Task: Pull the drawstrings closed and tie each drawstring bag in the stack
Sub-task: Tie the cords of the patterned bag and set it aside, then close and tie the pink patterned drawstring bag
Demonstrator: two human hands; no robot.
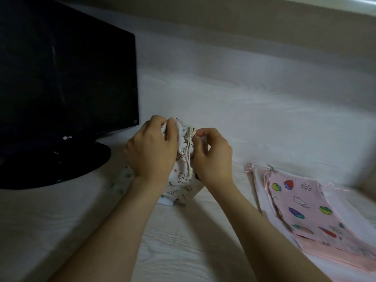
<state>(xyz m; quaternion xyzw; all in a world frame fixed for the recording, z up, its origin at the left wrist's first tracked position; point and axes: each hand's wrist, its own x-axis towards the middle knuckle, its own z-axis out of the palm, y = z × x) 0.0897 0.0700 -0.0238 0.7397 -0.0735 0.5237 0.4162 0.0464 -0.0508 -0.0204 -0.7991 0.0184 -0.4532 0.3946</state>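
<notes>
A white drawstring bag with cat prints (pixel 181 178) stands upright on the pale table in the middle of the head view. Its mouth is gathered, and a cream drawstring (pixel 189 151) hangs down its front. My left hand (pixel 151 147) grips the bunched top of the bag from the left. My right hand (pixel 211 153) pinches the cord at the gathered neck from the right. A stack of flat pink drawstring bags (pixel 305 208) with coloured prints lies to the right.
A black monitor (pixel 65 78) on a round base (pixel 55 165) stands at the left, close behind my left hand. Another pale patterned cloth (pixel 122 180) lies flat under my left wrist. A wall runs along the back of the table.
</notes>
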